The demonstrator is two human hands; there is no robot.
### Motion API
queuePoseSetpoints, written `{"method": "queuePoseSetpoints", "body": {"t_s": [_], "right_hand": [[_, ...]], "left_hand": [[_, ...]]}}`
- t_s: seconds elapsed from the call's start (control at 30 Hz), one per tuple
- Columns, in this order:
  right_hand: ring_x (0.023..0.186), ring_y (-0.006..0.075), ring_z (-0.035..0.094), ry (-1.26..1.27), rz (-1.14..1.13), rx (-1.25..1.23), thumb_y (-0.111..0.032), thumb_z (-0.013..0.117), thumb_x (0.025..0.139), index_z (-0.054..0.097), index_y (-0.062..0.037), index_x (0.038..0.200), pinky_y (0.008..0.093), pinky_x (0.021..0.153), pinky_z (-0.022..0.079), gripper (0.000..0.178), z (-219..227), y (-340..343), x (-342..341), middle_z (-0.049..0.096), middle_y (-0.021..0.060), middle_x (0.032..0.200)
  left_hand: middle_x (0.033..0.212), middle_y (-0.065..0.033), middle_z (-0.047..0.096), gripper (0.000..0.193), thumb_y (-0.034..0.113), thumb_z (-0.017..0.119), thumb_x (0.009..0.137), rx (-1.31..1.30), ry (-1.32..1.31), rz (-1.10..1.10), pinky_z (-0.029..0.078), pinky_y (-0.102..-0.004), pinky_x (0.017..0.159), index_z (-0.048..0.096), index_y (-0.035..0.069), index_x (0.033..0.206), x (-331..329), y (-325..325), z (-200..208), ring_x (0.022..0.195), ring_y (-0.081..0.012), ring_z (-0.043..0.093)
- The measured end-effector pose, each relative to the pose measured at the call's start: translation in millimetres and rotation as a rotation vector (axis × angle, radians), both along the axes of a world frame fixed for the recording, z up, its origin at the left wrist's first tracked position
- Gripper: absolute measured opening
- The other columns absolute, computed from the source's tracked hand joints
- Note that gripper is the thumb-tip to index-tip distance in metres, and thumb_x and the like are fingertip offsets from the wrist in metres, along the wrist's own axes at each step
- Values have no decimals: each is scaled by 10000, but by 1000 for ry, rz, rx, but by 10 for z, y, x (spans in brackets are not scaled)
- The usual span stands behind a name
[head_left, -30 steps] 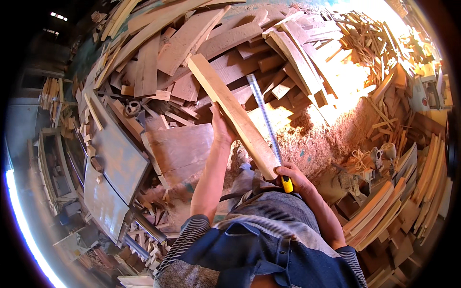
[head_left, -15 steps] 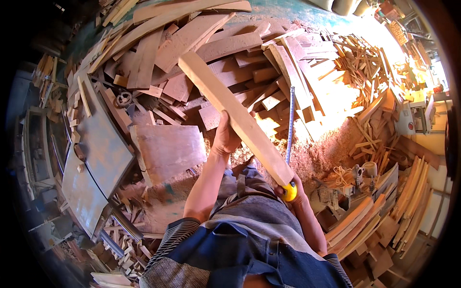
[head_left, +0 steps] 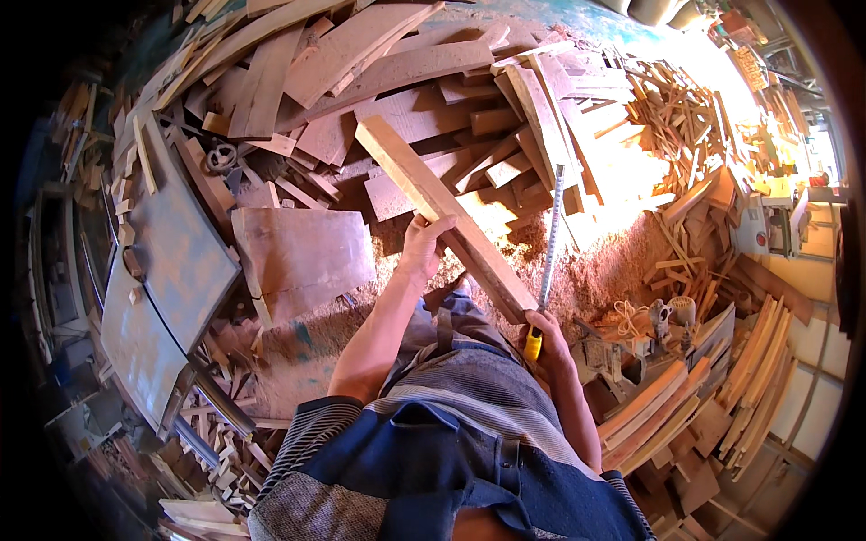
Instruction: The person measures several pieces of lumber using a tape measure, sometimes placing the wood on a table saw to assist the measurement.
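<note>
A pale squared wooden board (head_left: 451, 216) slants across in front of me, its far end up to the left and its near end by my right hand. Closed round its middle is my left hand (head_left: 424, 243), thumb over the upper face. My right hand (head_left: 550, 337) is closed on a yellow tape measure (head_left: 534, 343) at the board's near end. From its case a tape blade (head_left: 552, 239) sticks out away from me, to the right of the board and apart from most of it. The right fingers are partly hidden.
A heap of planks and offcuts (head_left: 415, 117) lies ahead, with thin scrap sticks (head_left: 686, 126) at far right. Sawdust (head_left: 604, 261) covers the floor. A grey machine table (head_left: 171, 261) and a wide board (head_left: 302, 261) stand left; stacked boards (head_left: 658, 415) lie right.
The board has rolled in my hands, so its side face shows more. Its near end and the tape measure have shifted up and slightly left; the blade remains extended.
</note>
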State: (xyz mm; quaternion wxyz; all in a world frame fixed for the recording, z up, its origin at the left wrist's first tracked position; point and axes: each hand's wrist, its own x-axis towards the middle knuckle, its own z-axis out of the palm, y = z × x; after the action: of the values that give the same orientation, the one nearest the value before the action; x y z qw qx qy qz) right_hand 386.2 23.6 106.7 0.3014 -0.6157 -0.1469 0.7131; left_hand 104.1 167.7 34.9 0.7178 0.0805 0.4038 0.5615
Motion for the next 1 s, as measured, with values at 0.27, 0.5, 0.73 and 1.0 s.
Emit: {"method": "queuePoseSetpoints", "body": {"t_s": [0.27,0.5,0.73,1.0], "right_hand": [[523,170,561,140,-153,-93,-543,674,912,625,-40,898,292,467,442,505,-67,-238,-139,601,70,642],[551,228,586,377,-403,-233,-590,689,917,580,-92,723,350,490,478,546,-148,-183,-95,582,81,639],[558,200,592,264,-466,-136,-575,696,921,573,-122,885,351,502,487,471,-127,-200,-162,601,80,715],[524,133,558,218,-497,-177,-433,676,973,617,-147,1100,261,459,459,319,18,-209,-175,647,95,788]], "left_hand": [[1015,-25,727,355,250,824,881,-127,26,-49,593,-279,712,673,98,1164,-36,7,70,831,-124,683],[948,8,728,356,287,861,837,-106,29,-174,502,-240,574,721,117,1116,-258,-11,-134,721,-84,637],[973,1,740,334,246,846,859,-78,-39,-195,553,-249,627,717,109,1135,-313,-132,-266,786,-95,668],[1151,-96,748,442,126,865,795,-54,-127,-210,579,-354,1003,678,70,1192,-209,-211,-134,1074,-214,712]]}}
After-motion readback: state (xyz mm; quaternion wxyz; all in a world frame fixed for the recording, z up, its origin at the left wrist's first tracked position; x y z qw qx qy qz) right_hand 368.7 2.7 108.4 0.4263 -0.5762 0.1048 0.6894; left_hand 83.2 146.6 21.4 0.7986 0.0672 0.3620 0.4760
